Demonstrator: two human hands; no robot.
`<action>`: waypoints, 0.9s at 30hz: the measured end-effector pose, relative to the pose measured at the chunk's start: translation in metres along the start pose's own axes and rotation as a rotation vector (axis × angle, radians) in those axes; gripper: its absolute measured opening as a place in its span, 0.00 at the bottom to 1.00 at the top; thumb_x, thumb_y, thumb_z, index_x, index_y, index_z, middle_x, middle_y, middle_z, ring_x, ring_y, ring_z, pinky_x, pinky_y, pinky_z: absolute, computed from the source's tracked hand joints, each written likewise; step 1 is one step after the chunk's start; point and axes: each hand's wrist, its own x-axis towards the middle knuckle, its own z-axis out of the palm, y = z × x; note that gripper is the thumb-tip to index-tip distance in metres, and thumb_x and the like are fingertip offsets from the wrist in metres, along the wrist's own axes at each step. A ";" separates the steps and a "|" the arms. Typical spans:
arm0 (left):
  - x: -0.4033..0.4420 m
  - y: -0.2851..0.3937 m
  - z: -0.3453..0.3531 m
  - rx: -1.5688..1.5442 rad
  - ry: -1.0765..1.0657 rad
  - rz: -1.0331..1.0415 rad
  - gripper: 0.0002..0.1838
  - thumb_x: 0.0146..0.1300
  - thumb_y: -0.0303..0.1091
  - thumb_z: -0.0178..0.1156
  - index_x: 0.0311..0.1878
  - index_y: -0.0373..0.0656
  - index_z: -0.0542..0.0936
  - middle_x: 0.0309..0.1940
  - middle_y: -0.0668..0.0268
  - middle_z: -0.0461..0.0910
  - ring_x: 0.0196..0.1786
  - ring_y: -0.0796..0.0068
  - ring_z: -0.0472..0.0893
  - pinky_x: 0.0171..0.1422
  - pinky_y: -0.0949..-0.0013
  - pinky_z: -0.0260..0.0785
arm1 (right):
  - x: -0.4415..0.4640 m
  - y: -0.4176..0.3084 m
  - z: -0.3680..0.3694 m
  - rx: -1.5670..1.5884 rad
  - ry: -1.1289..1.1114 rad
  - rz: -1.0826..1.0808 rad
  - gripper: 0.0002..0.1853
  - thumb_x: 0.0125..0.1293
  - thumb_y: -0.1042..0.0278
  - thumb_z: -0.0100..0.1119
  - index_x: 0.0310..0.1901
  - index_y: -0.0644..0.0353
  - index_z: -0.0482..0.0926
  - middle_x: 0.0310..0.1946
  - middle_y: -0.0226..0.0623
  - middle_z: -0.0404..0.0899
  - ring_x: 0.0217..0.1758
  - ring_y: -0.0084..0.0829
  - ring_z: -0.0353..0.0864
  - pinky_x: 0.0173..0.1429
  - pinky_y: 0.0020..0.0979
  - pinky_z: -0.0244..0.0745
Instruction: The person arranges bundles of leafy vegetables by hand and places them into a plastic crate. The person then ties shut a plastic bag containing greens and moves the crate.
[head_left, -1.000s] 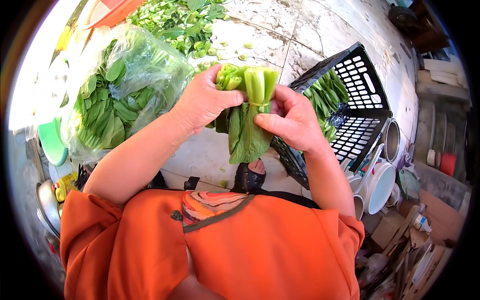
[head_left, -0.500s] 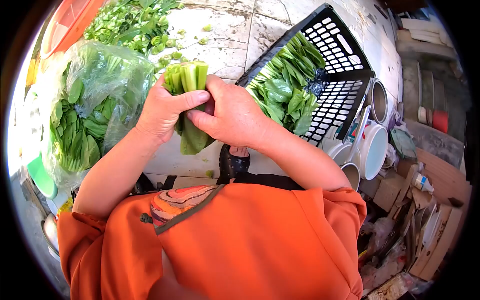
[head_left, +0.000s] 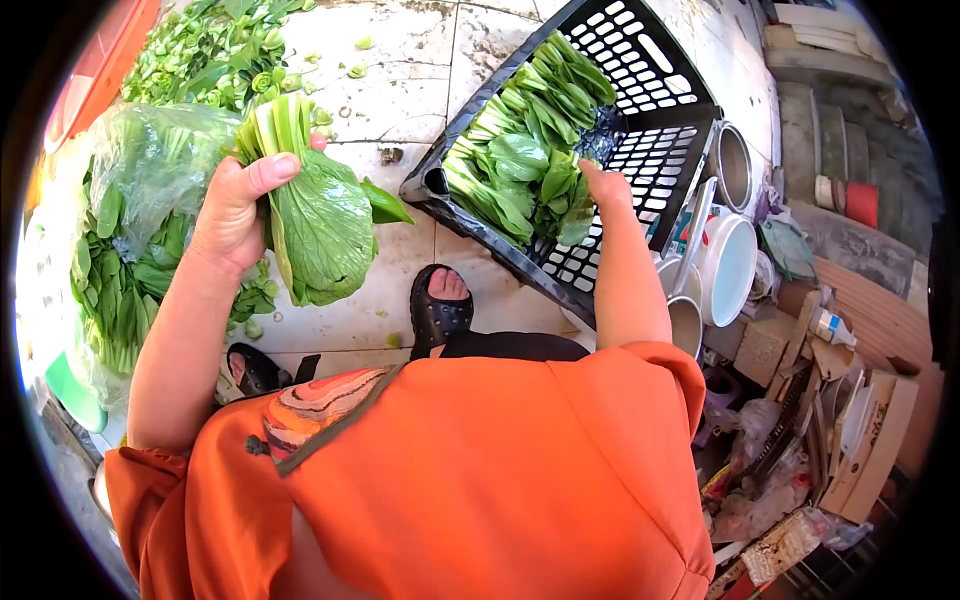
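Note:
A bunch of leafy greens is held upright in my left hand, stems up and broad leaves hanging down. My right hand reaches into the black crate, at the right side of the greens lying there; its fingers are mostly hidden, so their grip cannot be made out. Left of my left hand lies a clear plastic bag with more leafy greens in it.
Cut stem ends and leaves lie in a heap at the upper left, near a red basin. Pots and a white bucket stand right of the crate. Cardboard and scraps fill the lower right. My feet are below the crate's left side.
My right hand has let go of the bunch and moved right into the crate. My left hand still holds the bunch, now further left. The view has shifted right.

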 end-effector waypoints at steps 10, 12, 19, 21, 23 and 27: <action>-0.006 -0.001 0.013 0.010 0.016 -0.007 0.31 0.50 0.34 0.74 0.58 0.37 0.75 0.49 0.61 0.81 0.49 0.68 0.81 0.57 0.61 0.77 | -0.007 -0.008 0.029 0.188 -0.057 0.090 0.54 0.48 0.27 0.67 0.61 0.75 0.75 0.63 0.53 0.75 0.66 0.42 0.76 0.69 0.34 0.68; -0.005 -0.003 0.011 0.031 0.009 -0.048 0.37 0.50 0.34 0.73 0.64 0.39 0.71 0.51 0.59 0.80 0.51 0.66 0.81 0.59 0.60 0.77 | 0.001 -0.006 0.037 0.280 -0.085 0.122 0.55 0.47 0.29 0.69 0.62 0.76 0.73 0.63 0.53 0.75 0.65 0.42 0.76 0.68 0.33 0.68; -0.008 -0.006 0.020 0.028 -0.003 -0.078 0.35 0.49 0.32 0.72 0.62 0.38 0.72 0.51 0.59 0.81 0.51 0.66 0.81 0.59 0.60 0.77 | 0.004 0.000 0.048 0.246 -0.014 0.107 0.28 0.43 0.58 0.72 0.45 0.70 0.83 0.44 0.47 0.84 0.42 0.39 0.84 0.49 0.33 0.78; -0.009 -0.003 0.022 0.015 -0.006 -0.065 0.32 0.49 0.31 0.72 0.60 0.37 0.74 0.50 0.59 0.81 0.50 0.67 0.82 0.58 0.60 0.77 | -0.005 0.004 0.038 0.310 -0.028 0.130 0.28 0.43 0.59 0.72 0.44 0.70 0.83 0.43 0.46 0.84 0.41 0.38 0.84 0.48 0.34 0.78; -0.010 -0.002 0.024 0.001 -0.007 -0.052 0.29 0.50 0.29 0.71 0.57 0.35 0.75 0.49 0.59 0.81 0.48 0.67 0.82 0.58 0.60 0.77 | -0.004 0.006 0.038 0.412 -0.022 0.149 0.23 0.44 0.65 0.71 0.42 0.71 0.83 0.38 0.43 0.84 0.37 0.36 0.83 0.45 0.35 0.78; -0.012 -0.001 0.025 -0.012 -0.017 -0.053 0.29 0.51 0.30 0.71 0.57 0.35 0.76 0.49 0.59 0.81 0.49 0.67 0.82 0.58 0.60 0.77 | 0.007 0.018 0.032 0.848 -0.261 0.172 0.12 0.51 0.74 0.65 0.37 0.71 0.81 0.33 0.43 0.83 0.30 0.38 0.82 0.39 0.39 0.79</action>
